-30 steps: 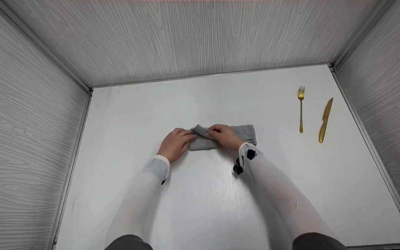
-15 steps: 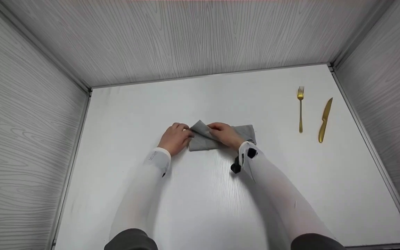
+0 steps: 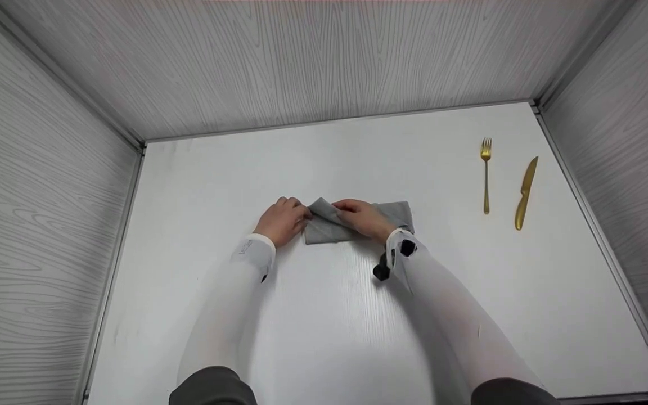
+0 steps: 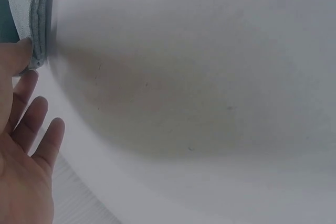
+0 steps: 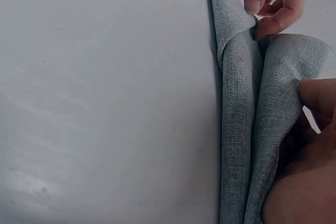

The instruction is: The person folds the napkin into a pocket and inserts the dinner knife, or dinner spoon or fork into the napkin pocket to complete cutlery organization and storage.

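A folded grey cloth napkin [image 3: 324,232] lies on the white table in the head view. At its left end, my left hand [image 3: 282,221] pinches the fold between thumb and index finger, the other fingers loose in the left wrist view. My right hand [image 3: 366,219] holds a raised flap of the napkin by its far edge. In the right wrist view, the lifted layer of the napkin [image 5: 273,93] stands apart from the rolled-looking near fold, gripped by the right thumb. Part of the napkin is hidden beneath my right hand.
A gold fork [image 3: 486,174] and a gold knife [image 3: 526,194] lie at the right side of the white table [image 3: 217,180]. Wood-grain panels [image 3: 301,62] enclose the table at the back, left and right.
The left hand has shifted slightly up and left along the napkin's end. The flap's corner rose at first, then came down a little. The right hand has barely moved.
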`<state>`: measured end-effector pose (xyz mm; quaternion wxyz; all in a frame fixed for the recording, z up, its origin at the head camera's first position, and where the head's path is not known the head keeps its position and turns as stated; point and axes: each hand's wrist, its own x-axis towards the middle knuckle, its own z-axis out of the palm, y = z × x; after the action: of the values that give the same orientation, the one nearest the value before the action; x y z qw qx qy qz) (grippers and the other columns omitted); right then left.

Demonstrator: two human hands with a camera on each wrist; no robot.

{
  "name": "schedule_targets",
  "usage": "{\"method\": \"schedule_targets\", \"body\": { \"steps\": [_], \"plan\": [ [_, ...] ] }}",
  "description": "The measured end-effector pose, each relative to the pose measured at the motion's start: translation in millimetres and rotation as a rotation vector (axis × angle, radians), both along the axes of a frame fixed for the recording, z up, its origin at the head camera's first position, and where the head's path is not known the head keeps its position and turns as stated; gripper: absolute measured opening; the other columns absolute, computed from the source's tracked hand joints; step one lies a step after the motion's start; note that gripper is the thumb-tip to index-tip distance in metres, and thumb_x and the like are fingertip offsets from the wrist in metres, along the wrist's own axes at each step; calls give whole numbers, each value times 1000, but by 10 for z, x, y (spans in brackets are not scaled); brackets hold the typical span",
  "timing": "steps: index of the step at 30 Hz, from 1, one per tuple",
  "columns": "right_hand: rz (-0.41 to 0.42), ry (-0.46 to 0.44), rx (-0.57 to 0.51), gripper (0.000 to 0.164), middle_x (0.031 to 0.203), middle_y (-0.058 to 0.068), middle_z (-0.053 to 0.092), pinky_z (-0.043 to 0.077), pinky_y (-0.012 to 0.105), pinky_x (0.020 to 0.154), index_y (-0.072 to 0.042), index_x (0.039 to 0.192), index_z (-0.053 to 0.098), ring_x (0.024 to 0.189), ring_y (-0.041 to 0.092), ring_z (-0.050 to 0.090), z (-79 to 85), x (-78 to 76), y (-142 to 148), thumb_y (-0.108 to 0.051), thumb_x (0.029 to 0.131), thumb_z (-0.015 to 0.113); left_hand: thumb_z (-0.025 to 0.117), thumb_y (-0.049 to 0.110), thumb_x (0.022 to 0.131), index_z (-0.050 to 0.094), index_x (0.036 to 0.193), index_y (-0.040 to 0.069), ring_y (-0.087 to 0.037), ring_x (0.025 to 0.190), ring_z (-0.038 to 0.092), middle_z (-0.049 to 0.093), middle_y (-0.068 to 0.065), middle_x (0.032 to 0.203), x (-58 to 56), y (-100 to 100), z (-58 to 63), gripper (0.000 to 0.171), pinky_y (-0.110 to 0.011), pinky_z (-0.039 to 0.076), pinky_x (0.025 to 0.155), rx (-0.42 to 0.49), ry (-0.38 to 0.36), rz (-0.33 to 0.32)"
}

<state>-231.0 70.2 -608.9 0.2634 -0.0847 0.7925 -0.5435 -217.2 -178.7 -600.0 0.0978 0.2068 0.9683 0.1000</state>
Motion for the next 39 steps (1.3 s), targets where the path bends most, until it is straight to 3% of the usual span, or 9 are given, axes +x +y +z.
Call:
{"method": "schedule_targets", "body": {
  "steps": [7,14,19,22,26,34,36,39],
  "plan": [
    [29,-1,-11,33,141,-4,58,39,38,112,-28,134,64,130,17,51,-16,5,16,-30,103,56,62,31,100,70,115,19,-22,108,56,64,-2,115,-50,-4,20,21,-38,50,96,17,-64,14],
    [102,81,20,33,140,-3,59,38,37,114,-28,135,64,134,18,50,-64,25,9,-30,103,56,61,29,101,69,114,20,-19,103,59,70,2,111,-70,-72,17,18,-38,49,94,147,-176,82],
    [143,141,46,31,138,1,61,38,37,114,-23,133,67,132,20,52,-69,45,-17,-24,103,56,61,24,101,70,112,18,-20,107,61,70,1,112,-70,-86,3,16,-40,49,98,202,-205,96],
    [130,133,35,31,138,3,61,39,37,114,-21,132,67,132,21,52,-68,48,-26,-23,103,57,59,24,102,72,118,20,-20,109,62,69,0,114,-55,-79,5,21,-40,49,100,177,-201,77],
    [124,119,30,32,138,4,60,40,39,113,-19,133,66,131,22,53,-76,44,-25,-22,103,57,60,28,101,72,122,26,-21,102,60,62,-1,113,-27,-77,23,24,-39,51,91,155,-217,78],
    [151,98,11,32,140,-2,59,37,39,114,-29,133,66,132,18,51,-68,33,-9,-24,103,56,63,26,99,71,113,22,-19,96,57,61,-1,108,-24,-107,66,17,-37,49,86,282,-307,140],
    [156,119,7,31,137,-2,61,39,39,113,-27,131,67,130,18,52,-71,33,-15,-22,102,57,62,24,98,70,111,21,-19,96,57,62,-1,109,-26,-121,67,16,-37,48,86,315,-334,150],
    [200,220,31,31,130,4,66,44,40,106,-20,128,70,121,23,57,-84,34,-43,-13,101,57,61,23,97,69,108,20,-19,97,57,63,0,110,-28,-141,58,14,-37,48,88,346,-351,157]
  ]
}}
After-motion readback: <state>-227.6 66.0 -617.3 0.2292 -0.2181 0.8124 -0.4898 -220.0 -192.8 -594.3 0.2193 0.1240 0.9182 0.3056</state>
